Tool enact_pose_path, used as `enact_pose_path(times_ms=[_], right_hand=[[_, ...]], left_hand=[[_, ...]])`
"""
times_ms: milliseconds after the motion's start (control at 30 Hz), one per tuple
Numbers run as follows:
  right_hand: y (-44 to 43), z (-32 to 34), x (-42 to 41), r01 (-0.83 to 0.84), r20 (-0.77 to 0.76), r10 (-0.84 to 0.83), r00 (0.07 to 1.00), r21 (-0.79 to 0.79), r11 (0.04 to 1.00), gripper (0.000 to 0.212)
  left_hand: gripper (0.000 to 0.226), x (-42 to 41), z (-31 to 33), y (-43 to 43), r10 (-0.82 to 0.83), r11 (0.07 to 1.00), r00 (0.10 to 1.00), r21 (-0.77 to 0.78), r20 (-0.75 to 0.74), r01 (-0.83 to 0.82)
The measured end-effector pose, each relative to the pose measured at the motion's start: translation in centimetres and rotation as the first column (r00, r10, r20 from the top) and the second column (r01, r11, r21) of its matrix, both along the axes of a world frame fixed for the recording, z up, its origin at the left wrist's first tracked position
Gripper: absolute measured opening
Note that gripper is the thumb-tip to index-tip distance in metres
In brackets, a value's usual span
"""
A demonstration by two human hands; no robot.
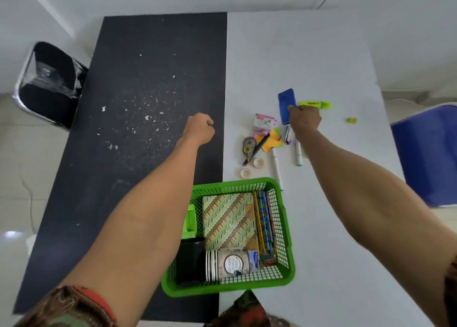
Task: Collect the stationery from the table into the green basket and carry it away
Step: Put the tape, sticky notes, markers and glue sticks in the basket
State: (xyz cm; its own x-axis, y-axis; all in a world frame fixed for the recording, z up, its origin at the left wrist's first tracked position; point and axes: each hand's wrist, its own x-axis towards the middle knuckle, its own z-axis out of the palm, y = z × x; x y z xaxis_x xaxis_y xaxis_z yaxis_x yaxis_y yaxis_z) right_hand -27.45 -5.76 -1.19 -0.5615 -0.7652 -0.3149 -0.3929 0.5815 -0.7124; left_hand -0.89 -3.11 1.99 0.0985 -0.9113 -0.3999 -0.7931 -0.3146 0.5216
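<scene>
The green basket (286,230) stands at the near edge of the table and holds a patterned notebook (228,219), several pencils (265,221), a stack of paper cups (230,265) and a black cup (190,260). Beyond it lie loose stationery: two white markers (275,164), tape rolls (258,163), a correction tape (248,145), sticky notes (272,141), a small pink-white box (264,121), a yellow highlighter (316,104) and a small green sharpener (351,120). My right hand (305,119) grips the lower end of a blue flat case (286,101). My left hand (200,126) is a closed fist over the black mat.
A black mat (138,153) strewn with white crumbs covers the table's left half; the right half is white (333,228). A black chair (49,84) stands at the far left, a blue chair (425,153) at the right edge.
</scene>
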Motion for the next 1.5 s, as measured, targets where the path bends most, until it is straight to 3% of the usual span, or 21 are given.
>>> enact_pose_path(times_ms=[100,200,367,600,733,900,1133,1267,1500], right_hand=[[3.5,2.4,2.8,0.005,0.255,0.011,0.967,-0.062,0.998,0.035],[8.0,3.9,5.6,-0.038,0.562,0.056,0.825,-0.044,0.998,0.034],[15.9,3.5,10.8,-0.211,0.665,0.129,0.736,0.044,0.977,0.014],[23.2,1.2,14.9,-0.373,0.732,0.187,0.655,0.099,0.922,0.014],[24.4,-0.6,16.8,-0.454,0.666,0.244,0.705,0.159,0.877,0.024],[24.5,-3.6,19.7,-0.523,0.553,0.339,0.761,0.213,0.825,0.029],[24.7,-4.6,22.9,-0.602,0.522,0.415,0.745,0.258,0.756,0.031],[24.1,-4.7,22.5,-0.635,0.533,0.429,0.729,0.294,0.715,0.022],[24.2,-4.8,21.3,-0.701,0.503,0.52,0.69,0.285,0.654,0.016]], left_hand=[[0.04,0.4,2.1,2.5,0.034,0.999,0.999,-0.031,0.0,-0.034],[0.039,0.3,3.9,6.0,0.042,0.997,0.999,-0.058,-0.004,-0.043],[0.03,0.1,4.3,11.6,0.029,0.999,0.999,-0.016,0.018,-0.028],[0.021,3.0,2.6,17.1,0.002,0.99,0.995,0.137,0.102,-0.016],[0.021,4.8,1.7,17.8,-0.001,0.984,0.995,0.177,0.102,-0.017],[0.029,6.4,0.9,17.4,-0.015,0.986,0.995,0.167,0.098,-0.001],[0.024,7.5,-0.5,17.4,-0.072,0.976,0.993,0.21,0.091,0.052],[0.039,7.7,-0.7,17.2,-0.049,0.98,0.997,0.196,0.061,0.036],[0.041,7.9,-0.7,16.8,-0.071,0.977,0.996,0.207,0.051,0.059]])
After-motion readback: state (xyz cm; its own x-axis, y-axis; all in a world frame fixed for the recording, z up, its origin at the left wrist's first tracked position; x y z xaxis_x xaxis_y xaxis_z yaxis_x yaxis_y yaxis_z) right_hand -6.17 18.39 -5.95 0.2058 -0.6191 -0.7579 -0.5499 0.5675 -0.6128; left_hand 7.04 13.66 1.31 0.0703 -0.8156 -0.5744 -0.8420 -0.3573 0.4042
